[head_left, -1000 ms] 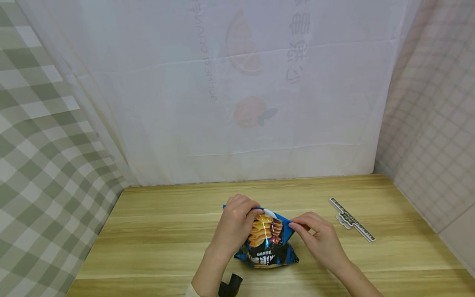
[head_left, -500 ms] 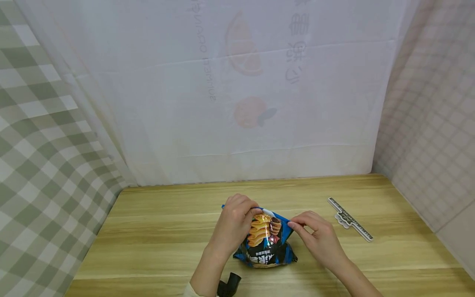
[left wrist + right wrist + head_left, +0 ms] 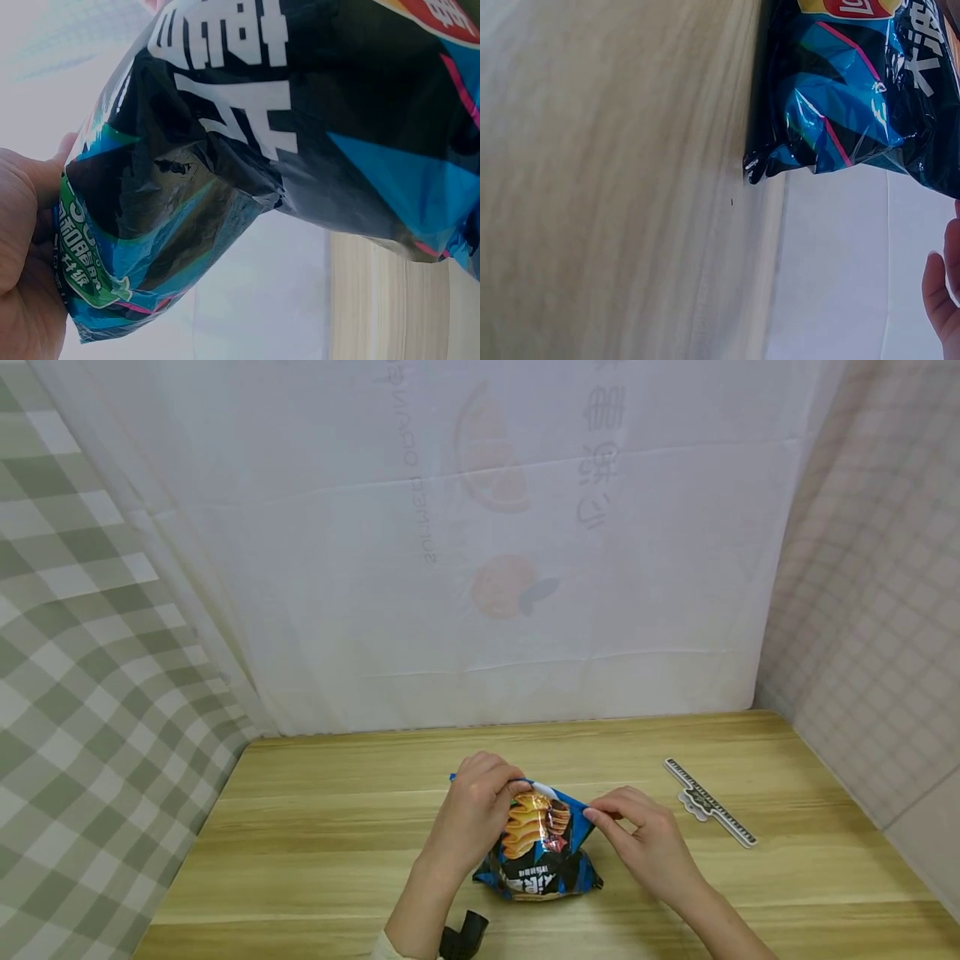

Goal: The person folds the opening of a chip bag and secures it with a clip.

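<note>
A black and blue chip bag (image 3: 536,852) with a picture of ridged chips stands on the wooden table, its top edge folded over in a blue and white strip. My left hand (image 3: 476,814) grips the left part of that top edge. At the right corner of the edge, my right hand (image 3: 645,839) pinches the bag between thumb and fingers. In the left wrist view the bag (image 3: 225,135) fills most of the picture, with the left hand (image 3: 30,247) at its side. The right wrist view shows the lower bag (image 3: 840,97) and part of the right hand (image 3: 945,292).
A long clip (image 3: 708,802) with a piano-key pattern lies on the table (image 3: 337,827) to the right. Near the front edge, beside the left forearm, is a black object (image 3: 465,935), partly hidden. A white printed cloth (image 3: 337,610) hangs behind, with checked cloth (image 3: 82,635) at the left.
</note>
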A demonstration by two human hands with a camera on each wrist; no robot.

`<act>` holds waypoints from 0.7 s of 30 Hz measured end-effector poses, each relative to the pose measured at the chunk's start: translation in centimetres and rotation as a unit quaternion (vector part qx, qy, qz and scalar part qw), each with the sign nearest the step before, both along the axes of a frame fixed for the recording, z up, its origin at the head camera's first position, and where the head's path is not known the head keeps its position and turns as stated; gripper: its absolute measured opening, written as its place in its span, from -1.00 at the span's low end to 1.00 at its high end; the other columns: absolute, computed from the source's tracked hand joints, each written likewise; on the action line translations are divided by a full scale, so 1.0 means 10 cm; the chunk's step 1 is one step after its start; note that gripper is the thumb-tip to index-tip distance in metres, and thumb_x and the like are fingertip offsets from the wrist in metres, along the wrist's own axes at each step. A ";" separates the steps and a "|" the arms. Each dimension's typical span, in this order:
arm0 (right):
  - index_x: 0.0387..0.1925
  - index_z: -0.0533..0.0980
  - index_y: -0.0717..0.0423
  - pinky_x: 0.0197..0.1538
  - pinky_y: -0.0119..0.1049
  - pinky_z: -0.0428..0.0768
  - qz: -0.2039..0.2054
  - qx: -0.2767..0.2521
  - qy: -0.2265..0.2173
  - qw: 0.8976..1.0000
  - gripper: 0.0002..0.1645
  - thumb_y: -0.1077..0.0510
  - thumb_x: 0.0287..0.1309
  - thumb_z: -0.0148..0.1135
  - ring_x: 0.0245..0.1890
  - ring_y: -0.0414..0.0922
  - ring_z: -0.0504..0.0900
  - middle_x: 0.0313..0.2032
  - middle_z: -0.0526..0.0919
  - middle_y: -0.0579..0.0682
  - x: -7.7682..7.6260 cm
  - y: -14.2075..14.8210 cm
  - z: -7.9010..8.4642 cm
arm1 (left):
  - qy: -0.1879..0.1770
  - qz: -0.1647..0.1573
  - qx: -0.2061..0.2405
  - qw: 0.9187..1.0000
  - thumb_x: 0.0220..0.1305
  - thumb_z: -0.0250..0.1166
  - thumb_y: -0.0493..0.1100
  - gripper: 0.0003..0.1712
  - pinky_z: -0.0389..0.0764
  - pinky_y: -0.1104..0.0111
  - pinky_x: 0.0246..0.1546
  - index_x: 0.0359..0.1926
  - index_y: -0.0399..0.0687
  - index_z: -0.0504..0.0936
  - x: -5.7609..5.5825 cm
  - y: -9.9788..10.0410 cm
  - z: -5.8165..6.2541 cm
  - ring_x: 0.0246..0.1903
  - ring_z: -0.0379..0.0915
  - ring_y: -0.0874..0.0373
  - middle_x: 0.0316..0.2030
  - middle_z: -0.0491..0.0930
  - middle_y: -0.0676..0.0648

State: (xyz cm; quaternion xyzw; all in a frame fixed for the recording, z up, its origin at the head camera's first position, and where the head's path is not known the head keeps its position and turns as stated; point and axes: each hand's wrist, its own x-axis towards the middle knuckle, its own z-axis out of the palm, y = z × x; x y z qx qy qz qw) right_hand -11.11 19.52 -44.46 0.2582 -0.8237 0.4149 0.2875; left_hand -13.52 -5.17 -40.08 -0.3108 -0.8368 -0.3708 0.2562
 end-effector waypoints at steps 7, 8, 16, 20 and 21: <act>-0.29 0.76 -0.04 -0.32 -0.58 0.56 -0.013 0.008 -0.025 1.000 -0.59 0.51 -0.04 0.55 -0.33 -0.31 0.63 -0.31 0.72 -0.25 0.02 0.02 0.04 | -0.002 -0.003 -0.001 1.000 0.26 0.50 -0.27 -0.96 0.59 0.28 -0.08 -0.31 -0.10 0.77 -0.01 0.02 0.00 -0.26 0.57 0.18 -0.37 0.68 0.08; -0.29 0.76 -0.04 -0.31 -0.58 0.56 -0.013 0.011 -0.028 0.999 -0.60 0.51 -0.03 0.55 -0.34 -0.31 0.63 -0.30 0.73 -0.25 0.03 0.02 0.04 | 0.000 -0.004 -0.001 1.000 0.27 0.50 -0.27 -0.96 0.59 0.29 -0.09 -0.30 -0.10 0.77 -0.01 0.02 0.00 -0.27 0.57 0.18 -0.37 0.68 0.08; -0.24 0.76 -0.03 -0.25 -0.56 0.57 -0.009 0.022 -0.060 0.998 -0.63 0.48 0.04 0.53 -0.34 -0.32 0.63 -0.27 0.74 -0.26 0.04 0.06 0.09 | 0.009 -0.010 0.005 1.000 0.26 0.50 -0.29 -0.96 0.58 0.28 -0.13 -0.31 -0.12 0.77 -0.02 0.02 0.00 -0.29 0.58 0.15 -0.38 0.67 0.06; -0.22 0.75 -0.05 -0.28 -0.48 0.60 -0.021 0.043 -0.067 0.997 -0.66 0.43 0.08 0.53 -0.34 -0.33 0.61 -0.26 0.73 -0.29 0.03 0.12 0.10 | 0.005 -0.008 0.003 1.000 0.27 0.49 -0.30 -0.96 0.58 0.29 -0.12 -0.31 -0.12 0.77 -0.02 0.02 0.00 -0.28 0.57 0.16 -0.38 0.67 0.06; -0.22 0.75 -0.06 -0.31 -0.44 0.61 -0.026 0.053 -0.069 0.996 -0.68 0.41 0.10 0.53 -0.34 -0.33 0.61 -0.26 0.72 -0.29 0.03 0.14 0.10 | 0.004 -0.007 0.002 1.000 0.28 0.49 -0.30 -0.96 0.58 0.29 -0.12 -0.32 -0.12 0.77 -0.02 0.02 0.00 -0.28 0.56 0.16 -0.37 0.67 0.06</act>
